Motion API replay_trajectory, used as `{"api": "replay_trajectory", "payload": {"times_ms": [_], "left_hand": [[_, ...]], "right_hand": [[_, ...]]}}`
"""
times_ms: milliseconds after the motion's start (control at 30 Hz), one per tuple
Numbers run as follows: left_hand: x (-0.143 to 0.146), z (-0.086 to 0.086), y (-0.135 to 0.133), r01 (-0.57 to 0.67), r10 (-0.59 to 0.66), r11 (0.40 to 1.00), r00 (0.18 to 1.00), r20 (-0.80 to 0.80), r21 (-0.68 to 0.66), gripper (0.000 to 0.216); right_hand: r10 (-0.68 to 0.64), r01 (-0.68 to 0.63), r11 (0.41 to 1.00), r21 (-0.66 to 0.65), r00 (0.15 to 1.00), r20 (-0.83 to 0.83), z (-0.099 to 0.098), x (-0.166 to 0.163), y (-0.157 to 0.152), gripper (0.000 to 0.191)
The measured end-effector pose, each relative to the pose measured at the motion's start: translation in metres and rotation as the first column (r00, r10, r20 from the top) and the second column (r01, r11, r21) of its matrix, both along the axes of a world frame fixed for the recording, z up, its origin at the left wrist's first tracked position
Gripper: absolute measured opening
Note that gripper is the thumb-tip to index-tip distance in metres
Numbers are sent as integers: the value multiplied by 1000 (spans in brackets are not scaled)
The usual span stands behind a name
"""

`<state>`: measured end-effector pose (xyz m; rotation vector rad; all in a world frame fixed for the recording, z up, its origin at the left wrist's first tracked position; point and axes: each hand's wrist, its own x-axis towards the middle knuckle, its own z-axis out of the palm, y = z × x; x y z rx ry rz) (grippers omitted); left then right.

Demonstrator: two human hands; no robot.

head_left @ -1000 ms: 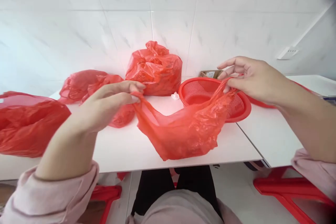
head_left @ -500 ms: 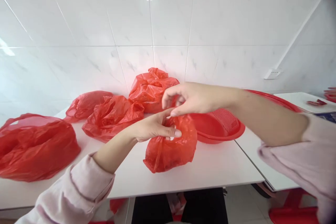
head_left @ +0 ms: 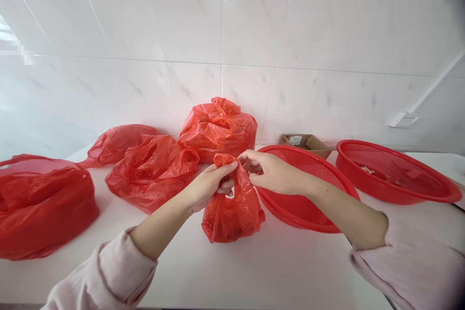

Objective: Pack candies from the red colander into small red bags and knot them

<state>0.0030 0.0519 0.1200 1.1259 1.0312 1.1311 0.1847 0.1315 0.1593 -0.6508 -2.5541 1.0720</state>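
Two grips, left hand (head_left: 212,181) and right hand (head_left: 271,172) pinching upright red bag (head_left: 232,210), neck up

Pale pink left sleeve (head_left: 105,276), cuff bunched well behind my bare left hand (head_left: 210,185). Right sleeve (head_left: 410,266) matches, sitting well behind my bare right hand (head_left: 272,174).

- Item: one red plastic bag (head_left: 232,210), thin, translucent and glossy, heavily creased.
- State: the mouth is gathered into a narrow bunched neck. The body below the neck is bulged and rounded. The contents cannot be made out.
- Grip: the left hand (head_left: 212,184) pinches the neck from one side and the right hand (head_left: 271,172) pinches it from the other.
- Pose: upright. A crumpled tuft of film projects just above the grip, and the body hangs directly below it.
- Support: the base rests on the white table (head_left: 290,271) beneath the grip.
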Motion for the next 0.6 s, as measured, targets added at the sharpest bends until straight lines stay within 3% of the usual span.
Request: {"api": "replay_trajectory", "payload": {"times_ms": [200,333,500,600], "left_hand": [[-5,-2,-5,-158,158,987,987,34,-6,32],[-6,-3,-11,-252,252,968,965,78,-9,23],[-8,-7,-13,-313,311,950,944,107,-4,19],[-16,-5,-17,-298,295,954,952,81,27,19]], "right_hand": [[89,-96,990,-106,994,-66,-15,-22,14,43],[41,-55,996,-76,985,-170,-21,-34,21,13],[-16,22,999,24,969,-247,-17,-33,17,14],[27,4,995,103,955,-294,-13,-27,1,10]]}}
